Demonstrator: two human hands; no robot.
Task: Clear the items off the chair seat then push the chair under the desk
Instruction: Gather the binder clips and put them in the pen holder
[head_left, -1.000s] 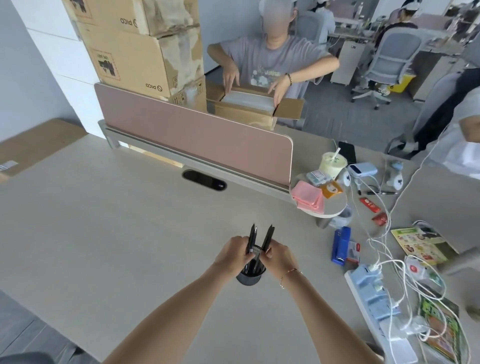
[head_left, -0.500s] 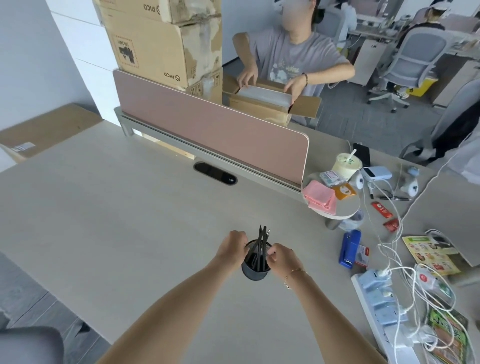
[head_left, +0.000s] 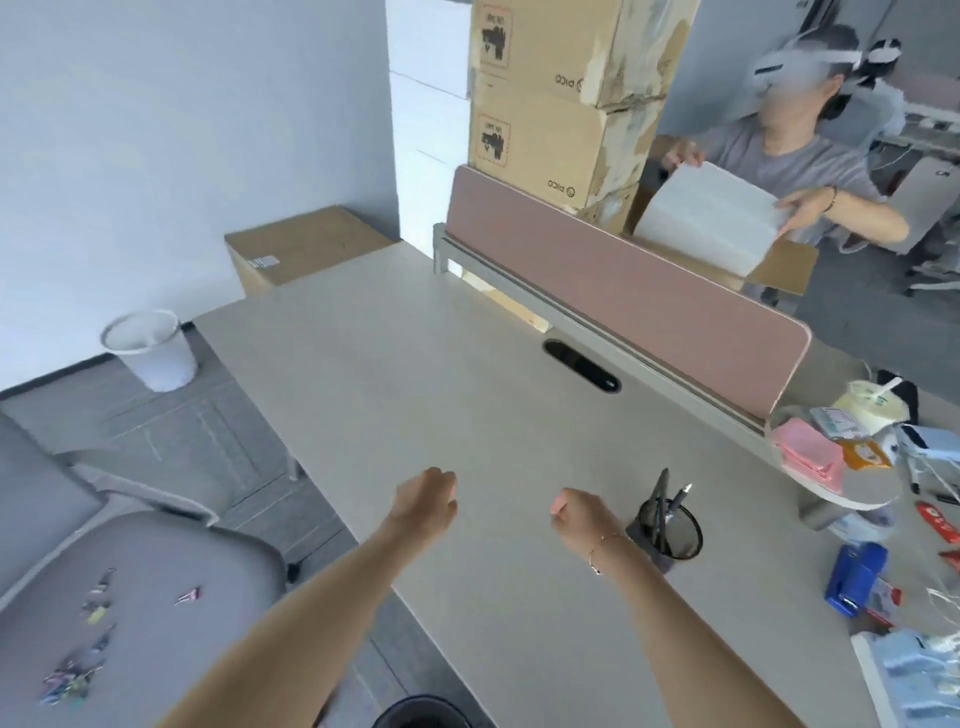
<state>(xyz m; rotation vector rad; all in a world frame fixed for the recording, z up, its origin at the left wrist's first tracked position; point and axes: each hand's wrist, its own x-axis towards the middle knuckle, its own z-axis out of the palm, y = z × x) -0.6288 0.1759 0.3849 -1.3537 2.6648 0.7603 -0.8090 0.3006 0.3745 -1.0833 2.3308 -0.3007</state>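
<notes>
Although the pen cup (head_left: 669, 531) stood on the desk (head_left: 415, 374), small clips (head_left: 67, 688) lay scattered on the chair seat (head_left: 171, 551) beside it, the left hand (head_left: 427, 501) and right hand (head_left: 577, 517) hovering curled and empty, so clearing and pushing-in apparently remained.

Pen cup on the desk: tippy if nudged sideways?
Probably somewhat: the pen cup stands upright with pens leaning above its rim, so top-heavy. Looks light, see-through mesh; likely slides easily on the smooth desk.

Grey chair seat (head_left: 156, 587) beside desk (head_left: 415, 395), small clips (head_left: 72, 680) scattered on it, pen cup (head_left: 670, 535) upright on desk
</notes>
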